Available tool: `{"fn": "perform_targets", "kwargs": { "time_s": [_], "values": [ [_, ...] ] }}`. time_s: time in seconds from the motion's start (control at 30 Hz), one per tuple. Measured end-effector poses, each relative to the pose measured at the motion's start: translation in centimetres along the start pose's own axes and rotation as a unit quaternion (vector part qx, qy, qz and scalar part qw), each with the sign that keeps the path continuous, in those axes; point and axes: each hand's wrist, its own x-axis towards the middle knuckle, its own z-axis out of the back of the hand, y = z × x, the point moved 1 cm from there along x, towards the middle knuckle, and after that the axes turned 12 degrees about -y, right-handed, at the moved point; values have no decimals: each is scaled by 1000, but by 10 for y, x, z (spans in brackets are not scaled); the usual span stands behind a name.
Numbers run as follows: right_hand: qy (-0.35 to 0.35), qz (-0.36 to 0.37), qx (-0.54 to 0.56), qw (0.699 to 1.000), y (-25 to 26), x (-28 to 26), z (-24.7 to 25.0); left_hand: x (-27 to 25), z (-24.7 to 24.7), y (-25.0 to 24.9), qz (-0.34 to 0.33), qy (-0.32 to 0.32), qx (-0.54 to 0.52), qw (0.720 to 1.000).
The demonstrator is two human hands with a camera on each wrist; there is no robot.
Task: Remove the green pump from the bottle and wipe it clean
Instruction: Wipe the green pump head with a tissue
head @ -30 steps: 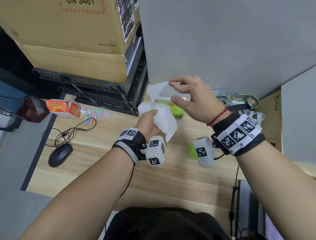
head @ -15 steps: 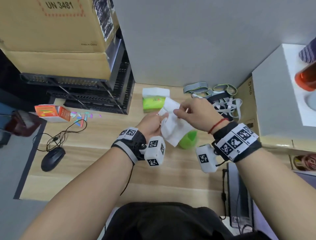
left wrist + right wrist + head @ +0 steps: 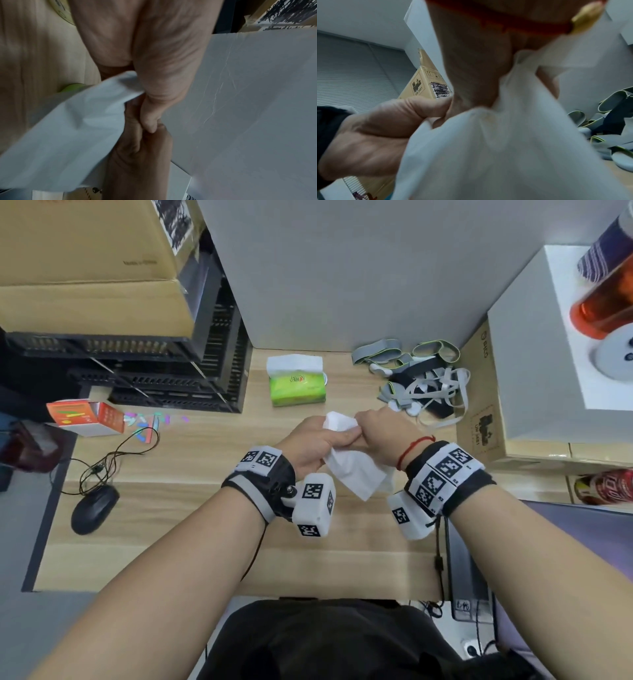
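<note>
A: Here, both hands meet above the desk (image 3: 191, 460), pale wood-grain laminate. The left hand (image 3: 310, 445) and the right hand (image 3: 383, 431) each curl round one soft, creased white tissue (image 3: 352, 470), bunched at the top; its loose corner hangs between the wrists.

B: And the pump?

A: Hidden. Whatever the tissue wraps cannot be seen from the head view. In the left wrist view a blurred green curve (image 3: 73, 86) peeps from under the tissue's edge against the wood, too soft to tell whether it is the pump. The bottle cannot be identified.

B: Is the grip clear?

A: Both fists are tight on the tissue; the right wrist view shows the left thumb pressed along the right hand, with folds gathered between them. That view is blurred at the edges.

B: Any writing?

A: The glossy green tissue pack (image 3: 297, 388) behind the hands bears a red logo, unreadable. The right wrist view shows a cardboard box (image 3: 423, 83) printed "UN 3481", with a scribbled-over label. An orange carton (image 3: 87, 417), a black mouse (image 3: 94, 508) with its cable, and a tangle of grey straps (image 3: 421, 378) lie on the desk. At the right edge an orange-red bottle (image 3: 606, 299) is cut off.
</note>
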Motion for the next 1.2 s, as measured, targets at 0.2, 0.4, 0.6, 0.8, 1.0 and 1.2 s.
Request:
{"fn": "perform_targets", "kwargs": {
  "time_s": [0.2,0.4,0.6,0.8,1.0,1.2],
  "values": [
    [89,24,76,993,-6,-9,5,-3,9,4,-21,39,44,998],
    [102,-10,96,990,-32,-14,-7,7,14,6,-36,-64,45,996],
    [-69,-79,130,986,-72,-11,-4,32,40,37,-45,-226,214,949],
    [-9,-106,143,984,-72,2,-30,12,15,42,75,-179,83,977],
    [26,-116,179,977,-67,3,-44,15,-6,45,119,-122,26,985],
    [33,-141,177,974,-70,4,-48,19,-23,50,138,-100,49,984]
  ]
}}
